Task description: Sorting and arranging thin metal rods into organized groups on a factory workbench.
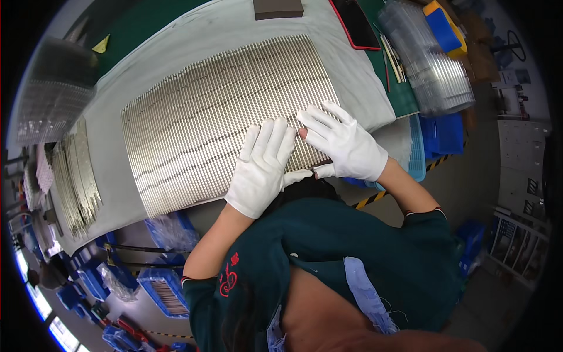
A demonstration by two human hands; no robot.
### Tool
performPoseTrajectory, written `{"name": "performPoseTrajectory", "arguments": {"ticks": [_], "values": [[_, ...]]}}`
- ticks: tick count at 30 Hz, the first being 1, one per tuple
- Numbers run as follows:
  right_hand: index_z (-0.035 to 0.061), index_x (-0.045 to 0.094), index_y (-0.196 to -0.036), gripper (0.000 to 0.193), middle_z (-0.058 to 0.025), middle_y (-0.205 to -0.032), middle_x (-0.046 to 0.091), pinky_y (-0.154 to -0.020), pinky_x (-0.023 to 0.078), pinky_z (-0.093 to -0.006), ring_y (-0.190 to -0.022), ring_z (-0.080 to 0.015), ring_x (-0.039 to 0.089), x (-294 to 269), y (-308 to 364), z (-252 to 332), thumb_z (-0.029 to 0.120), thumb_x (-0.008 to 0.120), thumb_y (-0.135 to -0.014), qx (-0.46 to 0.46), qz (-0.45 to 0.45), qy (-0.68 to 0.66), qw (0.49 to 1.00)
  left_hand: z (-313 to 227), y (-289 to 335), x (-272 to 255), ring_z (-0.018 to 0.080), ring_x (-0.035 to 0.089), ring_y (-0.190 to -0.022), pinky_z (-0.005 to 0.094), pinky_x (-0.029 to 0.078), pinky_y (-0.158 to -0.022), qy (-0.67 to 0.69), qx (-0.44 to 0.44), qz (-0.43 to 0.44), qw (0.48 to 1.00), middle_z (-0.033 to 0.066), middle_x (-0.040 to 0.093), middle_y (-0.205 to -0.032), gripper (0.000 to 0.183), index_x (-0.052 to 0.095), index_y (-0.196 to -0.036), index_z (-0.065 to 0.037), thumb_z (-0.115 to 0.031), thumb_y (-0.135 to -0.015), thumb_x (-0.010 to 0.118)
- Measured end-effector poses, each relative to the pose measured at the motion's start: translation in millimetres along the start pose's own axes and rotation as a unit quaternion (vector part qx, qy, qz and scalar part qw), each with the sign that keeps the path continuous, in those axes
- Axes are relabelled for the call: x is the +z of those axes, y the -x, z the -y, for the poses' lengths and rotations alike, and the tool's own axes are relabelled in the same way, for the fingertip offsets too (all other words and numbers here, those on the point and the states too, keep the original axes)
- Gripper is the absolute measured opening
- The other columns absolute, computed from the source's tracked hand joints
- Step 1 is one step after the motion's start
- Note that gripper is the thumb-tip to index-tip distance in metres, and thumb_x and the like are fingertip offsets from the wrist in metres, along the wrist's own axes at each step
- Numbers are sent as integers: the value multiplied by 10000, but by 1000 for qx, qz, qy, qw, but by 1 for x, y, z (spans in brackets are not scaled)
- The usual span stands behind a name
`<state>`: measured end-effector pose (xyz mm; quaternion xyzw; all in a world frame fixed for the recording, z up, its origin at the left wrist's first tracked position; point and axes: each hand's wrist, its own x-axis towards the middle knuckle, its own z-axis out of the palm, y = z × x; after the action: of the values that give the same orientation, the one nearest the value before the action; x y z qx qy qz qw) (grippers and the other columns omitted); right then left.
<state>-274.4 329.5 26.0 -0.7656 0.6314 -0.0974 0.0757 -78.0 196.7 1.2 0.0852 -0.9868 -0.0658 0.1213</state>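
Observation:
Many thin, silvery metal rods (pixel 199 120) lie side by side in one wide sheet on a pale cloth (pixel 111 126). Darker bands run across them. My left hand (pixel 261 167), in a white glove, rests flat on the near part of the rods, its fingers stretched out and pointing away from me. To its right my right hand (pixel 347 144) lies over the right end of the sheet, also gloved in white, with the fingers spread; a bare fingertip shows through that glove. The thumbs come close together at the near edge. Neither hand grips anything.
More metal strips (pixel 76 179) are stacked at the left edge. A dark block (pixel 278 8) and a red-edged phone (pixel 355 23) lie at the far side. Clear plastic trays (pixel 434 76) and yellow-blue tape (pixel 446 28) stand at right. Blue bins (pixel 165 293) sit below the table.

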Motion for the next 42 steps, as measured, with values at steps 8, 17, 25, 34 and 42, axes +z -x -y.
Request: {"name": "performPoseTrajectory", "arguments": {"ticks": [8, 17, 25, 34, 42], "values": [[-27, 585, -1323, 840, -198, -1466, 517, -1211, 280, -517, -1416, -344, 443, 10, -5, 2, 521, 729, -702, -21, -22, 38, 999, -2, 0, -1, 328, 394, -1409, 473, 283, -1198, -3, -2, 32, 999, 154, 457, -1473, 917, 468, -1440, 21, -596, -788, 655], [-37, 591, -1262, 770, -200, -1417, 541, -1190, 308, -481, -1387, -348, 460, 13, -14, 15, 456, 785, -703, 17, -77, 1, 997, -2, 1, 4, 333, 458, -1333, 436, 349, -1153, -8, 4, -3, 1000, 158, 493, -1413, 846, 481, -1401, 51, -525, -806, 656], [-2, 591, -1288, 737, -198, -1441, 530, -1186, 317, -497, -1395, -353, 455, 9, -4, 24, 390, 819, -707, 16, -46, -27, 998, 0, 4, -15, 325, 482, -1321, 449, 353, -1145, 49, -15, 35, 998, 153, 523, -1404, 738, 544, -1352, 10, -449, -805, 729], [69, 634, -1221, 638, -132, -1436, 545, -1166, 350, -483, -1372, -298, 487, -5, 36, 4, 312, 847, -671, 62, -28, 10, 998, 22, 46, -20, 395, 522, -1226, 532, 404, -1049, -14, -46, -20, 999, 168, 567, -1334, 628, 625, -1304, -119, -477, -803, 749], [65, 603, -1265, 650, -150, -1477, 510, -1196, 305, -484, -1415, -312, 442, -12, 57, -10, 353, 828, -727, 119, 6, 56, 991, 21, 48, -19, 397, 537, -1208, 542, 409, -1040, -16, -54, -23, 998, 167, 575, -1337, 619, 631, -1291, -116, -456, -792, 767]]}}
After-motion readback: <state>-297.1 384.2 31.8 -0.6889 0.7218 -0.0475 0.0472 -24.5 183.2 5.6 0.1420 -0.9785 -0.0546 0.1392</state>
